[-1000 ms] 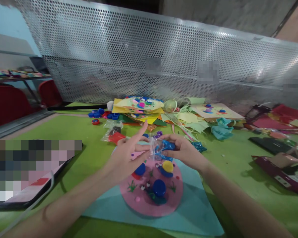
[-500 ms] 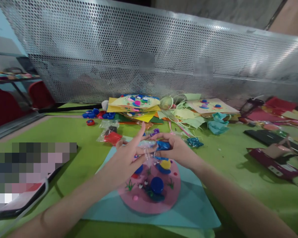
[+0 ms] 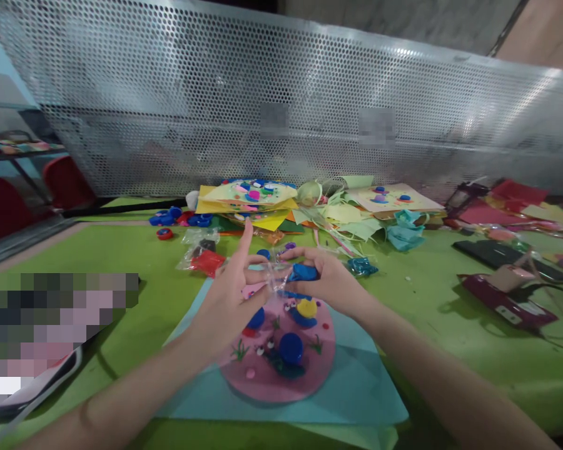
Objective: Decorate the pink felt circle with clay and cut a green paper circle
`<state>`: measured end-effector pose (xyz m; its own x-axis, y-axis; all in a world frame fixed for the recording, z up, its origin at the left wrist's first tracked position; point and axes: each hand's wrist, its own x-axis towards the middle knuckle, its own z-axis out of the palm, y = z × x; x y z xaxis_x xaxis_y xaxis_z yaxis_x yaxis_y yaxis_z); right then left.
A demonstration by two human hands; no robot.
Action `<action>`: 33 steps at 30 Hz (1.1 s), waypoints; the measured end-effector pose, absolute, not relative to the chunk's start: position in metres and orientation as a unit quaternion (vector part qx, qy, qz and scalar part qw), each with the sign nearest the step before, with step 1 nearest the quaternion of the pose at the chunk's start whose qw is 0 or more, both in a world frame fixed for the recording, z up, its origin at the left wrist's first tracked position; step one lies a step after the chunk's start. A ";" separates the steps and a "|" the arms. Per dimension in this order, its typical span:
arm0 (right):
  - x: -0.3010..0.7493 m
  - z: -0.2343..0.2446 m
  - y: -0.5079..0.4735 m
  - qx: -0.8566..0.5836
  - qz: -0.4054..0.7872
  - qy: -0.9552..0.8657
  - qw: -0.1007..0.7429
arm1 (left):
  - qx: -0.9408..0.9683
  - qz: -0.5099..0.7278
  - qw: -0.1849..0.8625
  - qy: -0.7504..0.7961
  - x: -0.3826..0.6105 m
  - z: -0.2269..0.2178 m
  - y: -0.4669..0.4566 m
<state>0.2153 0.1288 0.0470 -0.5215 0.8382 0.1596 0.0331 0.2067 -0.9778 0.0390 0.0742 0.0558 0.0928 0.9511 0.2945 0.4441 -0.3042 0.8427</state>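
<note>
Here: blue clay packet lies crosswise | both hands' fingers pinch it

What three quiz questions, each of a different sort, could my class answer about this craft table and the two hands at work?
1. True or false: the pink disc lies on a light blue sheet.
2. What do the left hand and right hand hold between them? A) scissors B) a clear packet with blue clay C) a brush
3. Name the colour of the table.

Key: 1 true; 2 B; 3 green.
</note>
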 end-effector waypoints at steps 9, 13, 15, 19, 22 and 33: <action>0.216 0.051 0.123 -0.290 0.543 -0.688 0.384 | 0.685 0.465 0.255 0.500 0.039 0.055 0.069; 0.221 0.053 0.125 -0.281 0.517 -0.711 0.384 | 0.627 0.490 0.329 0.508 0.033 0.056 0.072; 0.222 0.053 0.127 -0.307 0.472 -0.740 0.369 | 0.611 0.492 0.343 0.517 0.032 0.057 0.073; 0.220 0.053 0.127 -0.343 0.405 -0.774 0.345 | 0.597 0.484 0.326 0.551 0.035 0.058 0.073; 0.218 0.053 0.125 -0.344 0.418 -0.765 0.350 | 0.597 0.484 0.302 0.563 0.037 0.059 0.073; 0.216 0.046 0.122 -0.338 0.455 -0.740 0.362 | 0.541 0.488 0.348 0.589 0.043 0.060 0.072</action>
<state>0.2159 0.1216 0.0460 -0.5099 0.8293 0.2286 0.1701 0.3577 -0.9182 0.0428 0.0721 0.0605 -0.1717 0.9780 0.1186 0.2983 -0.0631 0.9524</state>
